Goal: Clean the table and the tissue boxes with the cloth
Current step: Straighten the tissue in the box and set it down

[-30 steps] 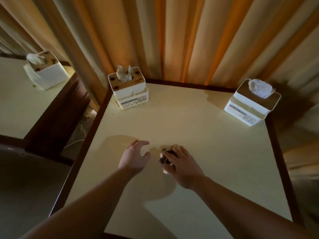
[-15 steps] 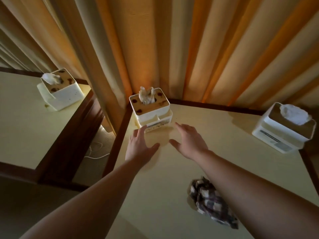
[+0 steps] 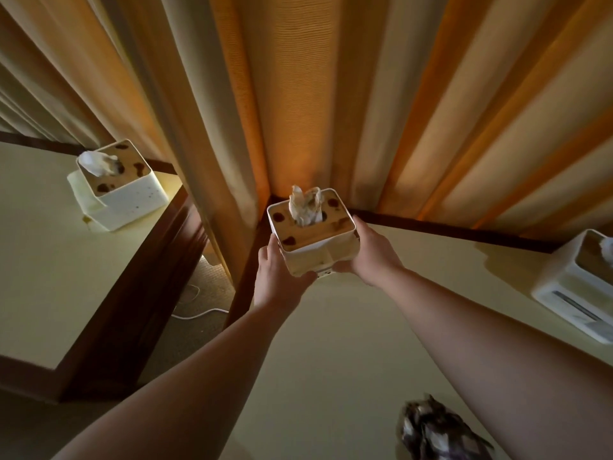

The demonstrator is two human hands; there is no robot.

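Left hand [image 3: 277, 280] and right hand [image 3: 371, 257] grip the corner tissue box [image 3: 313, 237]; cloth [image 3: 438, 429] lies on table [image 3: 331, 360].

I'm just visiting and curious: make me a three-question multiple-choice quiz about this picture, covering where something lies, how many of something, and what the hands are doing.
1. Where does the checked cloth lie?
A. On the table, near edge
B. On the floor
C. Over a box

2. How many tissue boxes are visible?
A. One
B. Two
C. Three

3. What are the hands doing?
A. Wiping the table
B. Gripping the corner tissue box
C. Resting flat

Answers: 1 A, it lies on the table below the right arm. 2 C, corner, left, right. 3 B, the left hand and right hand clasp its sides.
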